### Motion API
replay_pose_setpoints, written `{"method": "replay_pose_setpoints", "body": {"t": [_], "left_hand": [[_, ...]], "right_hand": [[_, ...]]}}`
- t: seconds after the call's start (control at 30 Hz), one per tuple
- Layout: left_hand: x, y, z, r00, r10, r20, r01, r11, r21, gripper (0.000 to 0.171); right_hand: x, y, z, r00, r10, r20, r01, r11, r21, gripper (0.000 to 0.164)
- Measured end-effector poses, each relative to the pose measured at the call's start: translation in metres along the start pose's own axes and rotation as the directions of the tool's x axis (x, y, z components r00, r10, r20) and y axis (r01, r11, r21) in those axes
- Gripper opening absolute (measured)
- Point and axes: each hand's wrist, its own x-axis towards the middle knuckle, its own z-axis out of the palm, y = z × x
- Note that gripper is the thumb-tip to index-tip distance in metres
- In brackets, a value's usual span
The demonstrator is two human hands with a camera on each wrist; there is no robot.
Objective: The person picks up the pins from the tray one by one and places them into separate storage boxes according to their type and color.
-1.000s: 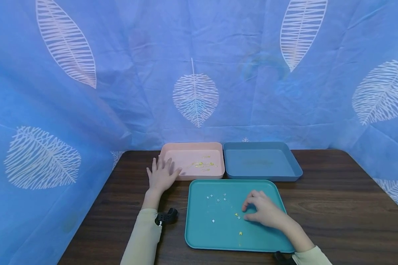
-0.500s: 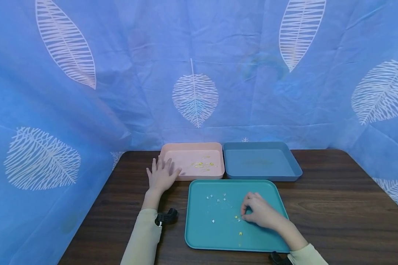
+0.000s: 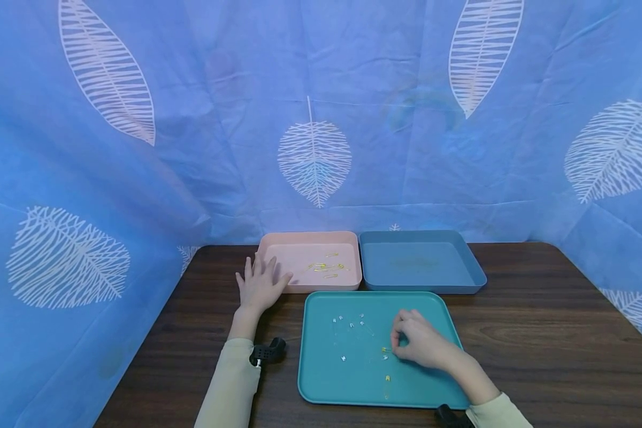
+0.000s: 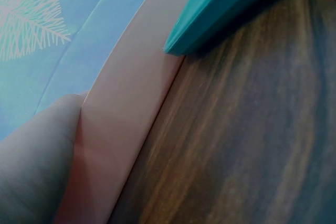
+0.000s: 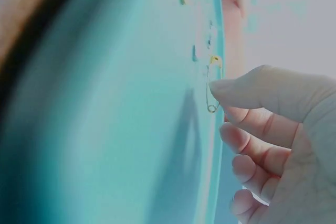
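Thumb and index finger of my right hand [image 3: 417,342] pinch a gold safety pin [image 5: 208,86], held over the teal tray [image 3: 326,383]. In the right wrist view its yellow clasp points up and its coiled end down, with the other fingers curled below. Another gold safety pin [image 3: 387,378] lies toward the tray's front. Several silver safety pins [image 3: 343,358] are scattered on the tray's left and middle. My left hand [image 3: 259,291] rests with spread fingers on the left front corner of the pink tray [image 3: 299,244], its thumb along the wall in the left wrist view.
Several gold safety pins [image 3: 321,266] lie in the pink tray. A blue tray [image 3: 422,249] stands beside it at the back right. The teal tray sits in front of both on the dark wooden table [image 3: 545,321]. A blue leaf-patterned cloth [image 3: 396,148] hangs behind.
My right thumb and index finger have come together on the gold safety pin beside a silver one, and it has shifted slightly right. My left hand stays in place.
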Motion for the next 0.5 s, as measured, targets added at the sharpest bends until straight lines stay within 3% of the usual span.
{"method": "replay_pose_setpoints", "body": {"t": [0.5], "left_hand": [[-0.002, 0.002, -0.001, 1.000, 0.003, 0.008, -0.003, 1.000, 0.001, 0.076]], "right_hand": [[0.016, -0.008, -0.015, 0.997, -0.043, -0.062, 0.039, 0.998, -0.055, 0.026]]}}
